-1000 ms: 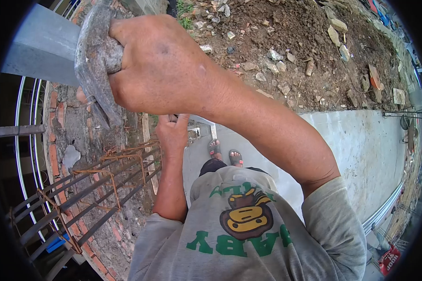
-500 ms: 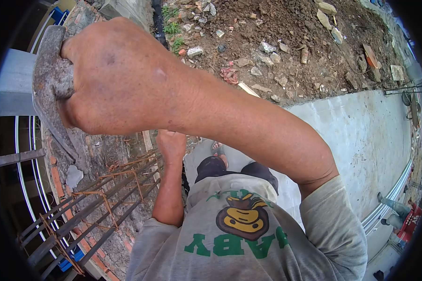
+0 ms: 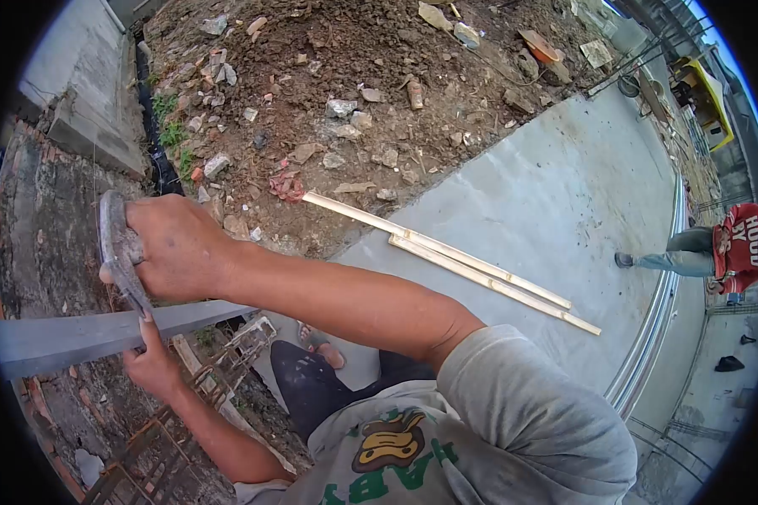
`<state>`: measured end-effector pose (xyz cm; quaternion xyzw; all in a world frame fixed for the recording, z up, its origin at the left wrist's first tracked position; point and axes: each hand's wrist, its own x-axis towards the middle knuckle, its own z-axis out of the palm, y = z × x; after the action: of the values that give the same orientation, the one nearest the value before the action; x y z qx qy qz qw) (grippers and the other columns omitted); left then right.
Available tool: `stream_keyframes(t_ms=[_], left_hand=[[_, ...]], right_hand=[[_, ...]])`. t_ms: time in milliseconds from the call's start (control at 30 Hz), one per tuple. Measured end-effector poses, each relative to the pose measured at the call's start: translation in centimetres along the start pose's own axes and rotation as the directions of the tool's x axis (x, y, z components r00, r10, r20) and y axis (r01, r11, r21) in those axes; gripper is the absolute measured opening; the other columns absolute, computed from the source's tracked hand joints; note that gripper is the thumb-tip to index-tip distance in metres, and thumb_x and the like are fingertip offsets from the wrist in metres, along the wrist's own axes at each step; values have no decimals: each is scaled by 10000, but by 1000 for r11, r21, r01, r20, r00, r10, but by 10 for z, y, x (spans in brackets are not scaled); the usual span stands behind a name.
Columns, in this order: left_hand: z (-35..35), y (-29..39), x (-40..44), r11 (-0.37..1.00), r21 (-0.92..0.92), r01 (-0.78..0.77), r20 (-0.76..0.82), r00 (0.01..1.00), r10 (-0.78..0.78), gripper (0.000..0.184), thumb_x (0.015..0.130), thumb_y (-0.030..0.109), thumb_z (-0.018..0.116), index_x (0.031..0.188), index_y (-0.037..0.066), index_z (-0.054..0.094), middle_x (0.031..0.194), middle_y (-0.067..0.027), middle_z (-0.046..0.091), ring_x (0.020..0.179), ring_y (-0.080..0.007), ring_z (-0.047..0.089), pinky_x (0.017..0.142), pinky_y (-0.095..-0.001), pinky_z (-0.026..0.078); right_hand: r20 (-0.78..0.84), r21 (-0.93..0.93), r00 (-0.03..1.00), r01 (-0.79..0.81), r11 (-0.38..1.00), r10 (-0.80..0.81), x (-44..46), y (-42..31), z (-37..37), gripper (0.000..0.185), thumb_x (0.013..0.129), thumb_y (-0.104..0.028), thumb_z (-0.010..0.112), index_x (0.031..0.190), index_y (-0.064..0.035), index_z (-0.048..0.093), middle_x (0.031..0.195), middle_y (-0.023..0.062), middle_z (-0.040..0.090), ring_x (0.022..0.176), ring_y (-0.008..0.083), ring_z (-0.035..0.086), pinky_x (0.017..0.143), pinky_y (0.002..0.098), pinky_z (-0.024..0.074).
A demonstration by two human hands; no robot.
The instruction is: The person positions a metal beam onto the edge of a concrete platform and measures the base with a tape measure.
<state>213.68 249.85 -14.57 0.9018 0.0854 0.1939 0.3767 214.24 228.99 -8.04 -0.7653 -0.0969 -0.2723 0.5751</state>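
Note:
In my right hand (image 3: 181, 248) is a hammer, gripped close beneath its worn, curved metal head (image 3: 109, 231). Its handle is mostly hidden by my fist. The head's lower end hangs over a long grey-blue beam (image 3: 67, 337). My left hand (image 3: 156, 370) is at the beam's near edge, with one finger raised against it just under the hammer's tip. Its other fingers are curled, and what they hold, if anything, I cannot make out. Below my left hand lies a rusty rebar cage (image 3: 156, 459), partly behind my forearm.
Two pale wooden strips (image 3: 480, 273) lie on the concrete slab (image 3: 556, 202). Broken stones and soil (image 3: 345, 76) spread out ahead. A rough brick wall top (image 3: 46, 227) runs along the left. At right stands a person in a red top (image 3: 737, 244), near long metal pipes (image 3: 648, 337).
My view has swung to the right. The right hand with the hammer looks lower and farther off, and my left hand has come up to the beam beside it.

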Motion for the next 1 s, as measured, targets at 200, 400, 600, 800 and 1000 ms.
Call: stream_keyframes(t_ms=[200,400,600,800,1000], left_hand=[[6,-27,14,997,29,-67,-134,988,70,667,815,534,673,1116,-60,645,1045,-172,670,934,-245,618,867,-359,458],[28,-82,18,972,222,-80,-169,978,119,684,820,513,677,1180,-65,614,1108,-177,655,970,-248,612,911,-355,442],[38,-152,52,932,362,-11,-192,978,86,782,842,636,552,1200,-58,595,1125,-200,637,1025,-274,596,943,-351,425],[48,-188,60,847,323,-422,-40,888,457,654,903,536,542,1221,-34,595,1156,-183,629,1043,-221,582,959,-338,409],[67,-231,76,876,349,-333,-5,934,357,506,968,415,504,1272,16,570,1142,-163,613,1007,-217,563,951,-324,405]], right_hand=[[-154,-541,760,-600,589,632,-234,278,-82,189,645,-78,568,780,29,645,803,284,639,779,444,632,756,509,513],[-461,-487,340,-869,87,819,-439,399,-143,231,741,-201,578,826,-11,679,903,261,659,876,421,638,781,493,519],[-522,-408,33,-887,-216,852,-572,452,-138,409,709,-347,642,927,-6,696,986,230,672,944,373,653,834,444,530],[-420,-415,-87,-867,-276,903,-618,467,-107,442,728,-357,643,999,-10,688,1065,220,660,1017,361,634,887,435,505],[-347,-418,-126,-867,-273,929,-645,488,-89,427,774,-329,608,1042,-4,678,1105,218,649,1046,366,622,900,439,493]])
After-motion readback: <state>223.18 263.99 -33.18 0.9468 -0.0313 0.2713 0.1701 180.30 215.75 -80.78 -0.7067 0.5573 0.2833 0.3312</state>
